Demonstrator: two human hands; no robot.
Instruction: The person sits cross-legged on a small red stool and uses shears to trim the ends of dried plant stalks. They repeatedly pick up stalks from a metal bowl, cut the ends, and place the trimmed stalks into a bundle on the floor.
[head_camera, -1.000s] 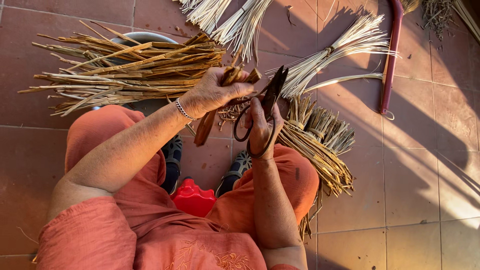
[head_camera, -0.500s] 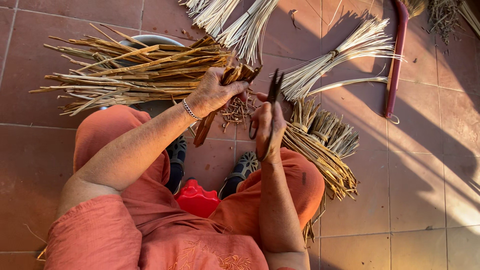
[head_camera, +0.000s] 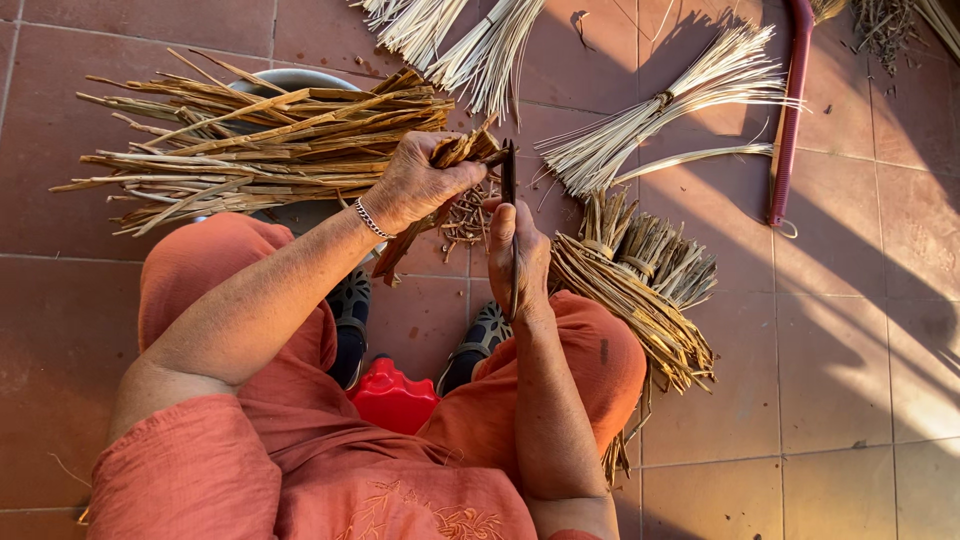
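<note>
Head view. Left hand (head_camera: 415, 185) closed around one brown strip (head_camera: 440, 200), which runs down-left from the fist. Right hand (head_camera: 518, 255) closed on one dark blade (head_camera: 509, 170), tip upward, touching the strip's upper end. Landmark: red stool (head_camera: 392, 395) between the knees. Beyond the stool, upper left: one pile of split brown strips (head_camera: 250, 140) over a grey bowl (head_camera: 285, 78). Right of the stool: one bundle of tan stalks (head_camera: 640, 290). Farther off, three pale fans (head_camera: 660, 120) on the tiled floor (head_camera: 850, 330); one red rod (head_camera: 790, 110).
</note>
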